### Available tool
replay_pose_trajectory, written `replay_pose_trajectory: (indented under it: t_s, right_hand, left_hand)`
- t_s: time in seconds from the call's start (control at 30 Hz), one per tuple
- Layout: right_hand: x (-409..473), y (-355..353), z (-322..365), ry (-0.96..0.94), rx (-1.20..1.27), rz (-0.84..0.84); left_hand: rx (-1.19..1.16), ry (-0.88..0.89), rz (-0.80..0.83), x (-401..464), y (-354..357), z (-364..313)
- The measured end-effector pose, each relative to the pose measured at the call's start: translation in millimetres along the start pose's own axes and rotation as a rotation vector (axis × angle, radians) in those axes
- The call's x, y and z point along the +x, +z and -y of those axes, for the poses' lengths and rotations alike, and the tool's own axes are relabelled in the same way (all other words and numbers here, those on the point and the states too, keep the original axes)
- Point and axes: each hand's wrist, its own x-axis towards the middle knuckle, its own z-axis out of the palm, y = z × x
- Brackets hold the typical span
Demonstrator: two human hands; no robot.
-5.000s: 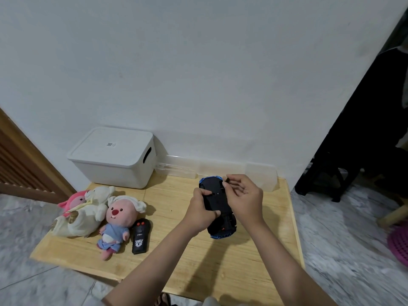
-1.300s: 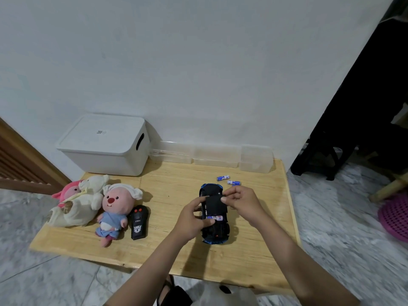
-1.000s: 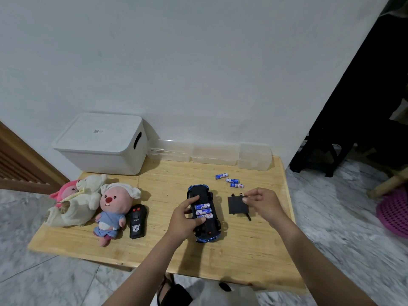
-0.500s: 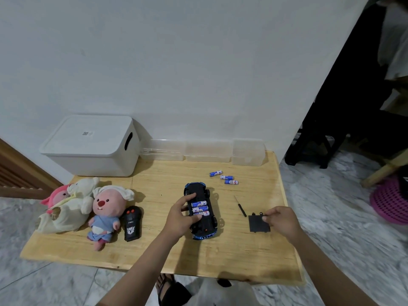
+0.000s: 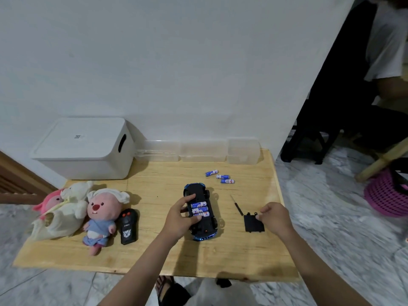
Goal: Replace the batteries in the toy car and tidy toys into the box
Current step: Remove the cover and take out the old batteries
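A blue and black toy car (image 5: 201, 226) lies upside down in the middle of the wooden table (image 5: 154, 250), its battery bay uncovered with three blue batteries (image 5: 199, 209) inside. My left hand (image 5: 181, 217) grips the car's left side, thumb by the batteries. The black battery cover (image 5: 253, 224) lies flat on the table to the right, and my right hand (image 5: 274, 218) pinches its top right edge. A small black screwdriver (image 5: 237, 205) lies between car and cover. Three loose blue batteries (image 5: 220, 177) lie behind the car. The white lidded box (image 5: 88, 149) stands at the back left.
Plush toys lie at the left: a pink one (image 5: 49, 200), a cream one (image 5: 66, 208) and a pink-faced one in blue (image 5: 103, 215). A black remote (image 5: 128, 226) lies beside them. Clear plastic containers (image 5: 203, 150) line the wall. A pink basket (image 5: 388, 195) and a seated person (image 5: 386, 51) are at the right.
The battery cover came off the car and my right hand carried it right and set it on the table. The screwdriver now lies on the table. My left hand stayed on the car.
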Motion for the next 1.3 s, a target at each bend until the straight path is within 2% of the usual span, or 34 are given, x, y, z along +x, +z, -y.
replay_pose_trajectory:
  t_s: [0.13, 0.23, 0.4, 0.73, 1.07, 1.3]
  right_hand:
    - [-16.2, 8.4, 29.7, -0.157, 0.058, -0.027]
    - [-31.7, 27.0, 58.9, -0.276, 0.115, 0.078]
    - [-45.6, 57.0, 89.3, -0.395, 0.008, 0.159]
    - [-47.1, 74.5, 112.9, -0.326, -0.081, 0.156]
    - [-45.6, 68.4, 128.3, -0.177, 0.099, 0.221]
    - [-47.6, 66.5, 132.2, -0.24, 0.175, 0.119]
  left_hand:
    - [0.014, 0.011, 0.012, -0.1, 1.7, 0.9]
    - [0.01, 0.021, 0.019, -1.8, 6.2, -0.4]
    - [0.053, 0.088, -0.012, -4.4, 12.1, -0.2]
    - [0.058, 0.176, -0.046, -12.3, 16.9, -2.8]
    - [0.058, 0.178, -0.043, -11.2, 14.2, -3.4]
    - [0.072, 0.185, -0.049, -7.7, 11.1, -7.3]
